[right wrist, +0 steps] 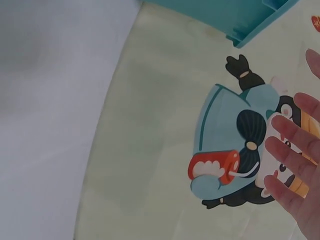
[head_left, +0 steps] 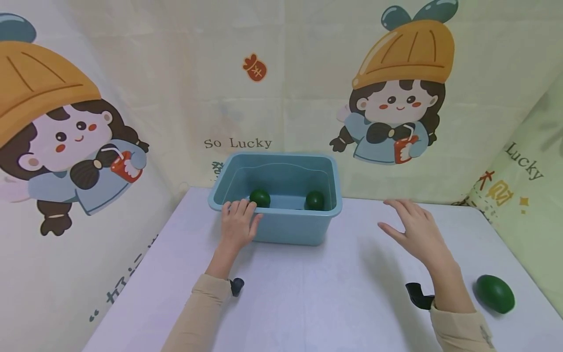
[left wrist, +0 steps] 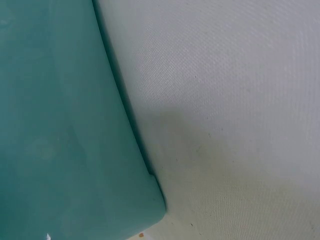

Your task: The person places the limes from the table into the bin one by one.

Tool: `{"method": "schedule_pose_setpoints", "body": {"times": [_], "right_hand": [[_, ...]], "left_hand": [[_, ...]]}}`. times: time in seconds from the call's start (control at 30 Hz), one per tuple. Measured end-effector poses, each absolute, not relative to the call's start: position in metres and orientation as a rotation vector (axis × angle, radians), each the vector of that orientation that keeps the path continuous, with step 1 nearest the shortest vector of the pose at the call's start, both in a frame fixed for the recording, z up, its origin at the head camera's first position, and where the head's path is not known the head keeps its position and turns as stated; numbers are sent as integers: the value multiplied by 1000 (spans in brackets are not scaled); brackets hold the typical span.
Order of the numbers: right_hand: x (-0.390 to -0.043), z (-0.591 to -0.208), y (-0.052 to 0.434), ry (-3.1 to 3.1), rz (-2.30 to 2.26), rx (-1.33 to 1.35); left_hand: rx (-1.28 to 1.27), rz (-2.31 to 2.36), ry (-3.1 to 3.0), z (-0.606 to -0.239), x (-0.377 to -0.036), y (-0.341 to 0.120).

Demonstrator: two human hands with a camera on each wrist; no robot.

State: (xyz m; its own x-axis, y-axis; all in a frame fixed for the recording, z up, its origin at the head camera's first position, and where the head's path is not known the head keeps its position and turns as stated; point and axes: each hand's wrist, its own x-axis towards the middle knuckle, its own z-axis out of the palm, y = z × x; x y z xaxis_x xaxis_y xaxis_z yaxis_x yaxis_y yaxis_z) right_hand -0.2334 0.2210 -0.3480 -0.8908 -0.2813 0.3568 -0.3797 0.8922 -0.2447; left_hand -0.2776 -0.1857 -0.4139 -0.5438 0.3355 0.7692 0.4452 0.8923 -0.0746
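Observation:
A light blue plastic tub (head_left: 288, 233) stands at the back middle of the white table (head_left: 316, 293). Two dark green round fruits (head_left: 260, 198) (head_left: 314, 200) lie inside it. My left hand (head_left: 237, 222) grips the tub's front left rim, fingers curled over the edge. In the left wrist view only the tub's wall (left wrist: 60, 140) and the table show. My right hand (head_left: 415, 227) hovers open above the table, right of the tub, fingers (right wrist: 292, 165) spread and holding nothing. A third green fruit (head_left: 495, 293) lies on the table near my right wrist.
Cartoon-printed cloth walls (head_left: 281, 88) close in the table at the back and both sides. The table's right edge runs close behind the loose fruit.

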Motion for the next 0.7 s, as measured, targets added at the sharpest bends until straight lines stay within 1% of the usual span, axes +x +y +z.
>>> {"method": "schedule_pose_setpoints", "body": {"times": [0.7], "right_hand": [[-213,-358,250,-2816,466,373]], "left_hand": [[-559,-170,-2182,-413,-277,-185]]}}
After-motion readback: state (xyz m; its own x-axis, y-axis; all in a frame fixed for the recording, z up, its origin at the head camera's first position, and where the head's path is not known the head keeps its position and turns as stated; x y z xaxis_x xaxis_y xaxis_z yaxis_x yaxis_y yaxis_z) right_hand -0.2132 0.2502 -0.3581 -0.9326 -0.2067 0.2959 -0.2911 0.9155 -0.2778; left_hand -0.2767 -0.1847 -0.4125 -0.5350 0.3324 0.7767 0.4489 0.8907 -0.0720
